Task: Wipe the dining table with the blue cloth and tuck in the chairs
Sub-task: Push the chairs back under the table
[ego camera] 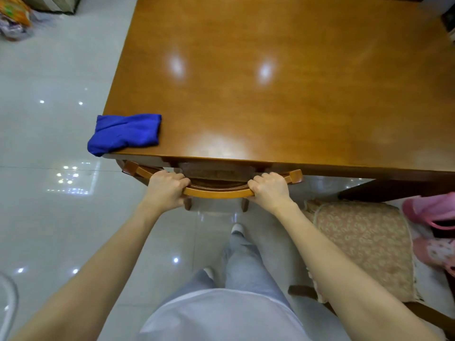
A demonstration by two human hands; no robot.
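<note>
Floor: a glossy pale tiled floor (49,143) is seen down the left of the frame, with lights mirrored in it.
Desk: a polished wooden desk (270,94) fills the upper centre and right; its far side is cut off by the frame.
Blue cloth: the blue cloth (125,132) is laid bunched on the desk's near left corner, one end overhanging the edge.
Chair: the chair (219,192) is shown at centre by its curved top rail, just below the desk's near edge; the seat is largely hidden beneath the desk.
Left hand: the left hand (167,189) is wrapped over the rail's left part, forearm stretched out from the lower left.
Right hand: the right hand (269,189) is wrapped over the rail's right part, forearm stretched out from the lower right.
Second chair: a floral-cushioned chair (362,247) is seen at lower right, partly covered by the right forearm.
Hard to make out: pink items (433,212) are clipped by the right edge.
</note>
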